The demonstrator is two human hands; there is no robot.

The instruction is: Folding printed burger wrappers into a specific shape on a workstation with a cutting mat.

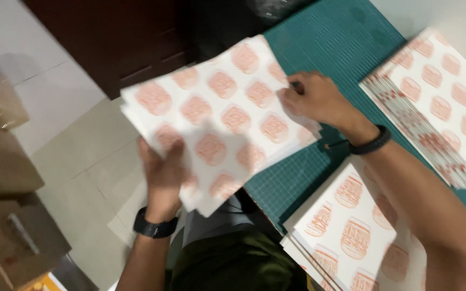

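Holding a thick stack of sheets (pixel 219 118) above the near edge of a green cutting mat (pixel 330 43), the person grips it from both ends. The left hand (pixel 163 172) is closed on the stack's lower corner, thumb on top and fingers hidden beneath. The right hand (pixel 316 97) is curled over the far edge, pinching the paper; its fingertips are blurred. The sheets are white and thin, printed with rows of round orange-pink marks, their edges slightly fanned.

On the mat to the right lies a second pile of printed sheets (pixel 443 102), spread like steps and cut off by the frame. Nearer the person sits a third pile (pixel 346 226) with larger orange jar-shaped prints, partly under the right forearm. Each wrist bears a black band. Brown cardboard boxes (pixel 6 215) stand on the pale tiled floor (pixel 82 145) to the left, blurred.
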